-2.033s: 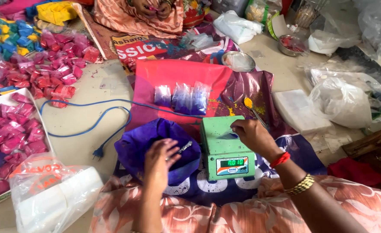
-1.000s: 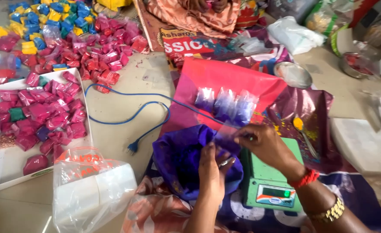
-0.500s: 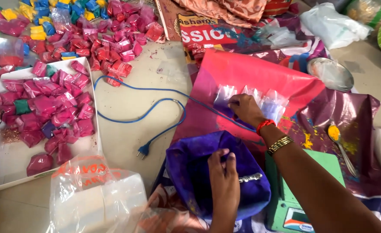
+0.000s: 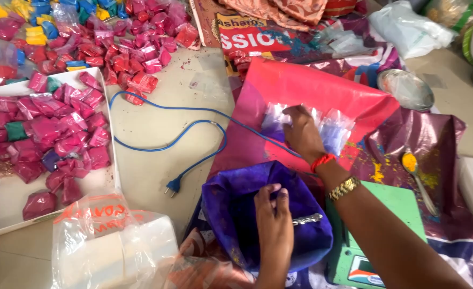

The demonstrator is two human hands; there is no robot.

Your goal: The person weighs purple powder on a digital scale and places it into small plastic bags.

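Right hand point(image 4: 302, 132) has left the green scale point(image 4: 402, 214) and now presses flat on the clear packets point(image 4: 333, 131), mid-frame. Left hand point(image 4: 274, 225) still pinches the purple bag point(image 4: 231, 208) rim.

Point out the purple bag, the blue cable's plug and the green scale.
purple bag point(image 4: 231, 206), head view, left outer wall.
plug point(image 4: 173, 187), head view, plug body.
green scale point(image 4: 402, 206), head view, bare top plate.
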